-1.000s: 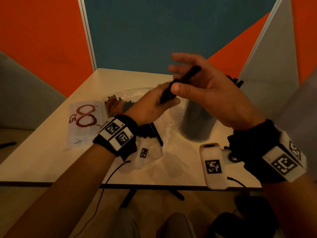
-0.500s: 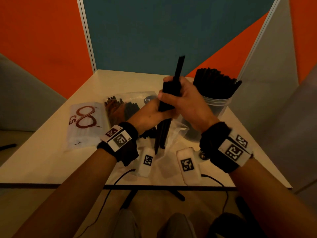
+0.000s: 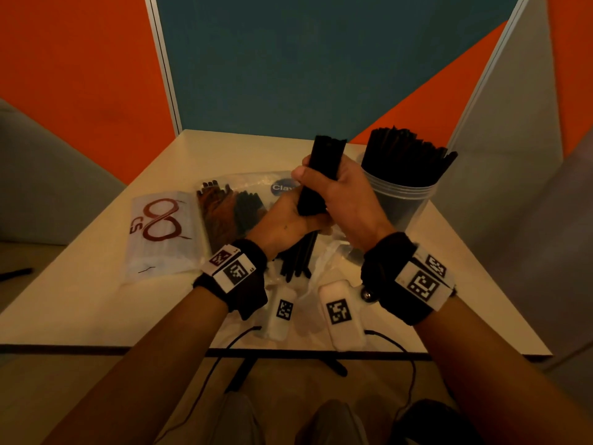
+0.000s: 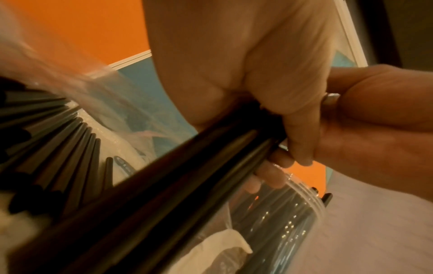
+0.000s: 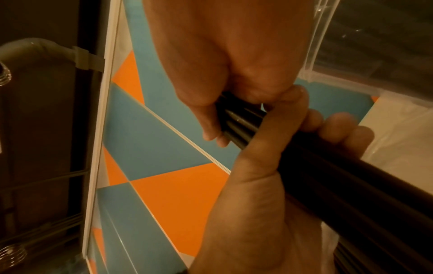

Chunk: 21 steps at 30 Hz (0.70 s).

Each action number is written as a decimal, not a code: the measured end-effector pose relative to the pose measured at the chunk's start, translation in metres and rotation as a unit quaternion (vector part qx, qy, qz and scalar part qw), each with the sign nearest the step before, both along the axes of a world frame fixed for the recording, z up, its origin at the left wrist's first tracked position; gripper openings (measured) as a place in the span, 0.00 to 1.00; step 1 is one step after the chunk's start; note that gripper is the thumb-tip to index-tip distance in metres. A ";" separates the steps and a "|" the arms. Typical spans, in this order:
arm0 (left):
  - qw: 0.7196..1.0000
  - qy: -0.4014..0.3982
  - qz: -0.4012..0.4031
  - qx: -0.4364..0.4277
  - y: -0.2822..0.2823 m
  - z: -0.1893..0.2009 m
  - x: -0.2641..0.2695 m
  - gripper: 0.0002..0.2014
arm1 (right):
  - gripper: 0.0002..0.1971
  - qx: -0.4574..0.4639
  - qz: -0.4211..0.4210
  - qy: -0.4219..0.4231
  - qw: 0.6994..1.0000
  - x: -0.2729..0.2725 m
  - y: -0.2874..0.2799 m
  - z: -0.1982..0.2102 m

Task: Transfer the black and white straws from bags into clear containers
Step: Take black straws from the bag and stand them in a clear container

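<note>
Both my hands are clamped on one bundle of black straws (image 3: 324,175), held near upright above the table (image 3: 96,297): right hand (image 3: 346,200) wrapped round the upper half, left hand (image 3: 285,220) gripping just below it. I judge them light, smooth and slippery, easily crushed and apt to fan out, so grip mid-length, firm not hard. Clear container (image 3: 401,200) at 2 o'clock, already packed with black straws. Open bag (image 3: 237,207) at 10 o'clock reads "Clay…", rest hidden. Further at 9, white straws bag (image 3: 160,232) printed "8" and "CS".
</note>
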<state>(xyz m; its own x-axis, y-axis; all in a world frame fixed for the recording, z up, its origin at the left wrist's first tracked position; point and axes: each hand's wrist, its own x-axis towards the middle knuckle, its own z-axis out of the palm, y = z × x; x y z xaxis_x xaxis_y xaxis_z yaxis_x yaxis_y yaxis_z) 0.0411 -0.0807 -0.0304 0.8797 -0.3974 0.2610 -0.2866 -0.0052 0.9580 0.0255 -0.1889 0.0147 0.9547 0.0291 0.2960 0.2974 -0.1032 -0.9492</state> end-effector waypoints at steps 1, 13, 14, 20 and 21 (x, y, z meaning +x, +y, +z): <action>1.000 -0.004 -0.004 0.011 0.000 -0.001 0.000 0.13 | 0.11 -0.001 0.005 0.002 1.000 0.000 0.000 -0.002; 0.997 -0.024 -0.020 0.072 0.001 0.005 0.000 0.19 | 0.08 -0.013 0.022 0.011 1.000 -0.003 -0.005 -0.001; 0.996 -0.025 -0.009 0.091 0.003 0.008 0.001 0.20 | 0.08 0.002 0.020 -0.006 1.000 -0.005 -0.008 0.009; 0.977 -0.074 0.056 0.192 0.024 0.011 0.004 0.30 | 0.06 0.104 -0.044 -0.200 0.973 -0.019 -0.061 0.100; 0.967 -0.082 0.053 0.234 0.026 0.010 0.005 0.30 | 0.06 0.115 -0.065 -0.231 0.964 -0.018 -0.075 0.111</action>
